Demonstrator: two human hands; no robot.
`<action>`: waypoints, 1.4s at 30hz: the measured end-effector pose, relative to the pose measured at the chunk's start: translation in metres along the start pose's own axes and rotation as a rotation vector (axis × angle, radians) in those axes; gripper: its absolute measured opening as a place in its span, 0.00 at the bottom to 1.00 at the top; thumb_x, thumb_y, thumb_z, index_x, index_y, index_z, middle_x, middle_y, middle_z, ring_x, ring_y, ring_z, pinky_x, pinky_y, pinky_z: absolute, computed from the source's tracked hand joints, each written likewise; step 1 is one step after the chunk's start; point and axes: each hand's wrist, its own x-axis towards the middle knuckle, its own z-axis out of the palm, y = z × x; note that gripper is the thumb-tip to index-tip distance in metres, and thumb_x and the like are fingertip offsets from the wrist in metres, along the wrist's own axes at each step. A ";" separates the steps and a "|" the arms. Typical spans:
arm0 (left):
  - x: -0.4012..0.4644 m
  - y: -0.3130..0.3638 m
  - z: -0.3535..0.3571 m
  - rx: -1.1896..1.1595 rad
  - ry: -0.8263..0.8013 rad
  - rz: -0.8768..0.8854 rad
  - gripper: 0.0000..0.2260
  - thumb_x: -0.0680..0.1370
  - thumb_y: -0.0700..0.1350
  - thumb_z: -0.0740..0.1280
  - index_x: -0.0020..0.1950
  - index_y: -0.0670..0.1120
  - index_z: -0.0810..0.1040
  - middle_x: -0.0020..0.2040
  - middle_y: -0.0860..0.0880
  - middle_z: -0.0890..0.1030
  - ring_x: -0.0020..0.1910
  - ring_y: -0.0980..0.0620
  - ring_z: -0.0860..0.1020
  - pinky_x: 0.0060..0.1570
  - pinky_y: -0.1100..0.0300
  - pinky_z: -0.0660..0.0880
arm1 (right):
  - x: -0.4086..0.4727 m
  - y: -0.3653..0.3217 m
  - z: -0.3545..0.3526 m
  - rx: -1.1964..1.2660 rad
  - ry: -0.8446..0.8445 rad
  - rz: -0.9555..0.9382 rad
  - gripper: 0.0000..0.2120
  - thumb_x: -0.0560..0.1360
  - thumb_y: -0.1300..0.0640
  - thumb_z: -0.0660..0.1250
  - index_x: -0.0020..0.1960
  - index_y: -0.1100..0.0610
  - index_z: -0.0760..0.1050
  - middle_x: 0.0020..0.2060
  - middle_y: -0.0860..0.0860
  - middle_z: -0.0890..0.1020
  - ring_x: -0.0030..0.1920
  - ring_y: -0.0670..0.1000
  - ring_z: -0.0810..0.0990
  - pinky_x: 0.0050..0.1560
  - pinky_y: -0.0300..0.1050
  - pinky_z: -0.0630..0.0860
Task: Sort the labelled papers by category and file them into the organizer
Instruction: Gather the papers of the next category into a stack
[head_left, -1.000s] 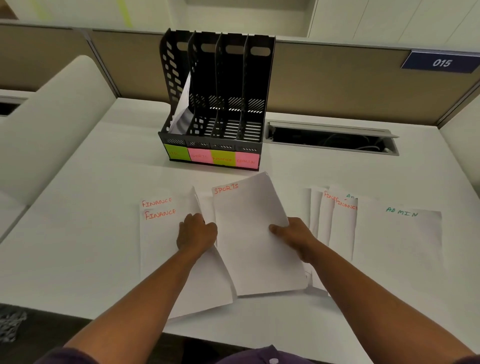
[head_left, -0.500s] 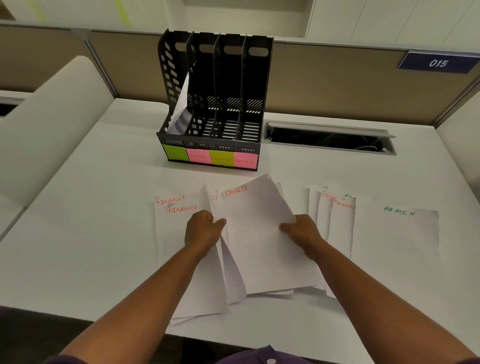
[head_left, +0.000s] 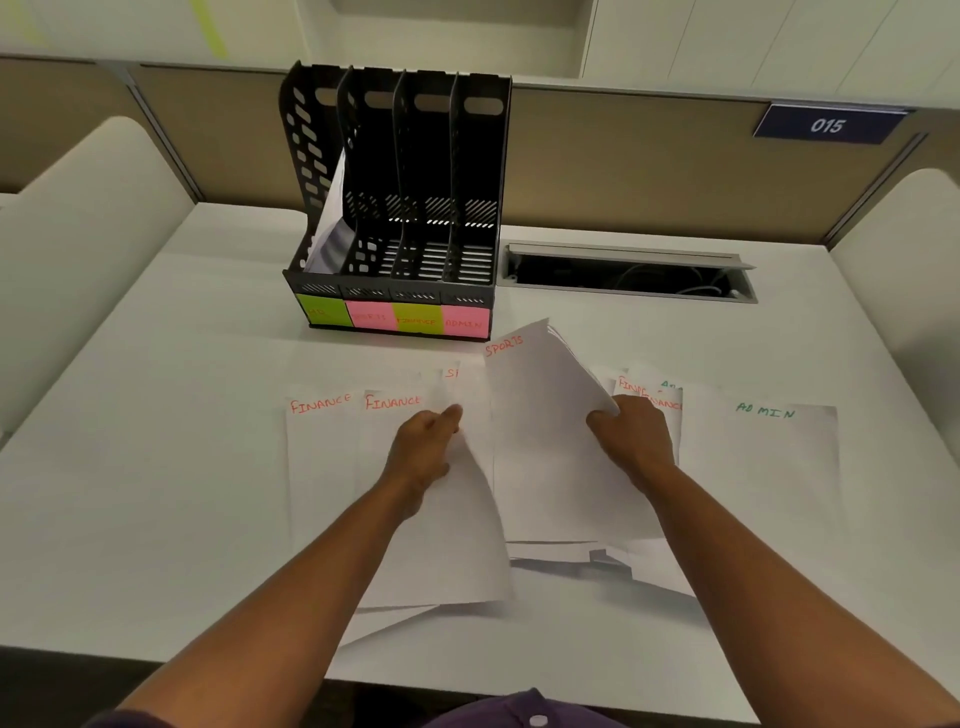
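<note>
A black four-slot organizer (head_left: 400, 182) stands at the back of the desk, with green and pink labels along its front; its leftmost slot holds white paper. My right hand (head_left: 631, 441) grips a small stack of sheets topped by one marked SPORTS (head_left: 540, 447), lifted and tilted off the desk. My left hand (head_left: 423, 452) pinches another SPORTS sheet (head_left: 470, 499) by its right edge. Two FINANCE sheets (head_left: 332, 467) lie flat to the left. More FINANCE sheets (head_left: 670, 415) and an ADMIN sheet (head_left: 763, 467) lie to the right.
An open cable tray (head_left: 628, 275) is set into the white desk (head_left: 130, 467) right of the organizer. A tan partition with a blue 015 plate (head_left: 826, 124) runs behind. White curved dividers stand at both sides.
My right hand has raised the SPORTS stack and swung its top toward the organizer. My left hand has shifted right and taken hold of a second SPORTS sheet; the FINANCE sheets now lie side by side.
</note>
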 end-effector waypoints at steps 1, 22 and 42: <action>0.000 -0.001 0.002 -0.023 -0.050 -0.017 0.17 0.79 0.60 0.64 0.51 0.46 0.79 0.51 0.50 0.80 0.52 0.50 0.78 0.54 0.51 0.78 | 0.000 -0.002 -0.002 -0.010 0.011 -0.006 0.08 0.75 0.55 0.64 0.42 0.57 0.80 0.37 0.53 0.82 0.39 0.58 0.81 0.38 0.45 0.75; 0.033 -0.037 -0.101 0.454 0.659 -0.153 0.21 0.73 0.45 0.69 0.65 0.49 0.69 0.61 0.46 0.79 0.57 0.39 0.77 0.62 0.44 0.64 | 0.002 -0.021 -0.004 -0.007 0.073 -0.064 0.10 0.73 0.56 0.64 0.35 0.58 0.74 0.30 0.52 0.78 0.33 0.56 0.76 0.34 0.45 0.70; 0.018 -0.036 -0.049 0.481 0.329 0.093 0.35 0.65 0.50 0.82 0.66 0.45 0.68 0.63 0.45 0.78 0.61 0.41 0.77 0.58 0.47 0.77 | 0.001 -0.015 0.006 0.031 0.033 -0.008 0.08 0.74 0.56 0.64 0.42 0.58 0.80 0.37 0.53 0.82 0.40 0.59 0.81 0.44 0.50 0.80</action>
